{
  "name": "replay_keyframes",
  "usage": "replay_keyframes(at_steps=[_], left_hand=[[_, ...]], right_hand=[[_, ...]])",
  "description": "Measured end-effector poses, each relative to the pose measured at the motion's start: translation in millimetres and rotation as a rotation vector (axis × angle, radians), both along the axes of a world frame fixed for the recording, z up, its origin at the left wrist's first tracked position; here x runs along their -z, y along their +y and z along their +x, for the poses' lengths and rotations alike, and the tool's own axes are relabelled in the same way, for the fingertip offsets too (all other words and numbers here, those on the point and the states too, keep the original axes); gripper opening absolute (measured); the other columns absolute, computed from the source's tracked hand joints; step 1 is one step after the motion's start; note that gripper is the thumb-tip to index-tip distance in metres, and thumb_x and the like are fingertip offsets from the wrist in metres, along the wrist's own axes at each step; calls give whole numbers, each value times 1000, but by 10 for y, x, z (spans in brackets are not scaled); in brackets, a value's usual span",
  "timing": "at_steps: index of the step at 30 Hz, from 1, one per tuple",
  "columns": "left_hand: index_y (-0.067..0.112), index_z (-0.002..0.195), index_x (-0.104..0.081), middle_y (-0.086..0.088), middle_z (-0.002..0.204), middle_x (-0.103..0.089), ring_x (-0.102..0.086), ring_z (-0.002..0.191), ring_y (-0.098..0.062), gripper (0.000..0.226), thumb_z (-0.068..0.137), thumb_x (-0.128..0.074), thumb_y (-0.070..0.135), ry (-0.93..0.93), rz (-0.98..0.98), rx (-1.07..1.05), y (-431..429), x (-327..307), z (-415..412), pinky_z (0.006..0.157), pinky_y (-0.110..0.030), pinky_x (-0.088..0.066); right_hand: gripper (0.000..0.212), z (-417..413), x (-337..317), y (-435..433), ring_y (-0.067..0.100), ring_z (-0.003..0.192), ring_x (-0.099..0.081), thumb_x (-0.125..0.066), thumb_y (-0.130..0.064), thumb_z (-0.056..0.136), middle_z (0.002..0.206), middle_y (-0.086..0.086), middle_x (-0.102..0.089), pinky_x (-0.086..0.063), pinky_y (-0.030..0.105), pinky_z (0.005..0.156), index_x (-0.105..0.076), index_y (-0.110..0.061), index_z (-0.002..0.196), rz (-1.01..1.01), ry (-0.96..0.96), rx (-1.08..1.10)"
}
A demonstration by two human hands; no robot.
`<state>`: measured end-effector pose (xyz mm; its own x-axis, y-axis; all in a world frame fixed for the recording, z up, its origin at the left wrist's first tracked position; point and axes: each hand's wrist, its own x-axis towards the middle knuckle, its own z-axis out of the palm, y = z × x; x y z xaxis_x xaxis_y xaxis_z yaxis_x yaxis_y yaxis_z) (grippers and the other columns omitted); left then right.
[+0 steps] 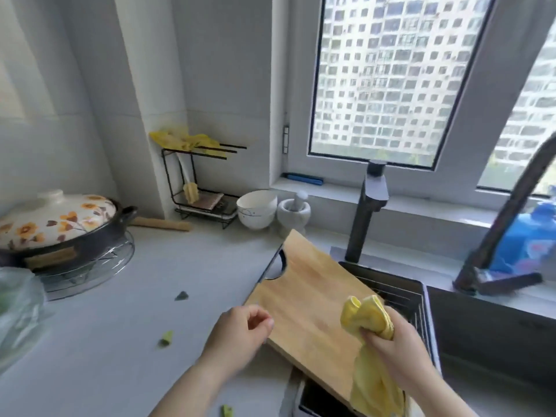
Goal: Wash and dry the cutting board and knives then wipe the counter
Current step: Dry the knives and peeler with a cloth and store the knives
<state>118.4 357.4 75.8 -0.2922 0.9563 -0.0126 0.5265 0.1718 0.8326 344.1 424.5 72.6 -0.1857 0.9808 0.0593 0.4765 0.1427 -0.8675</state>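
Right hand (394, 341) clutches a yellow cloth (368, 316) over the cutting board (310, 290), the left hand (237, 332) at its edge with grip unclear; drying likely needs wiping strokes next.

cutting board (307, 296) corner behind cloth (370, 320), faucet (505, 218) blurred

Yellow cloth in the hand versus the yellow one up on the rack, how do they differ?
The held cloth is bunched in the right hand and hangs in front of the wooden cutting board; the rack cloth lies draped over the black wire rack in the corner. The held cloth is by the sink; the rack cloth is far across the counter. Both are yellow.
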Motion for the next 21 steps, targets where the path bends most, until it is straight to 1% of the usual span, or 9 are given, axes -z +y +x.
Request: replay_keyframes(at_steps=[3, 5, 9, 11, 13, 15, 17, 19, 21], left_hand=[[31, 70, -56, 14, 72, -61, -57, 75, -7, 20, 89, -54, 26, 85, -96, 179, 358, 141, 649, 73, -22, -46], [27, 84, -59, 11, 85, -62, -58, 89, -11, 12, 91, -50, 32, 200, -192, 305, 536, 219, 1064, 77, -23, -46], [23, 110, -61, 3, 116, -61, -56, 108, -19, 26, 90, -46, 30, 423, -352, 461, 772, 479, 1669, 86, -26, -45], [22, 118, -57, 3, 125, -56, -54, 113, -20, 32, 90, -45, 29, 469, -384, 501, 869, 583, 1857, 90, -28, -44], [21, 118, -56, 2, 123, -55, -53, 112, -21, 31, 91, -44, 29, 519, -401, 547, 952, 636, 2016, 88, -29, -44], [20, 104, -58, 2, 99, -58, -55, 99, -22, 22, 90, -44, 29, 564, -435, 582, 1036, 659, 2136, 77, -29, -44], [20, 94, -52, 3, 79, -48, -52, 86, -22, 13, 87, -46, 30, 682, -487, 641, 1101, 646, 2243, 65, -27, -40], [17, 104, -49, -2, 93, -53, -51, 93, -24, 27, 83, -51, 35, 867, -498, 754, 1120, 646, 2374, 73, -30, -41], [12, 127, -39, -9, 124, -48, -43, 117, -28, 58, 81, -55, 42, 1013, -506, 876, 1073, 716, 2512, 94, -37, -36]], right_hand=[[28, 601, 144, 139, 14, 70, -53, -64, -2, 78, 72, -7, -58, -38, 22, 59, -54, -27, 73, -46, -5, 172], [26, 933, 234, 181, 12, 68, -51, -63, -3, 79, 70, -5, -58, -36, 20, 57, -52, -25, 70, -82, 23, 278], [26, 1297, 425, 144, 19, 68, -51, -64, -2, 79, 68, -2, -57, -37, 26, 58, -52, -22, 68, -152, 59, 380], [28, 1384, 481, 102, 14, 65, -50, -64, 0, 79, 67, -2, -56, -36, 23, 56, -51, -22, 67, -177, 65, 408], [27, 1473, 533, 67, 10, 63, -48, -63, 0, 80, 67, -2, -55, -34, 21, 55, -50, -21, 68, -199, 75, 434], [26, 1548, 575, 39, 10, 63, -48, -64, -2, 80, 68, -2, -55, -34, 20, 54, -50, -21, 69, -216, 74, 452], [27, 1606, 619, 36, 10, 63, -49, -64, -3, 80, 68, -2, -55, -33, 20, 54, -50, -22, 68, -226, 71, 462], [27, 1651, 669, 56, 15, 66, -50, -65, -5, 80, 69, -3, -56, -35, 21, 55, -50, -24, 68, -242, 71, 476], [24, 1677, 706, 67, 20, 72, -54, -65, -7, 81, 72, -1, -58, -38, 28, 61, -51, -25, 72, -279, 73, 494]])
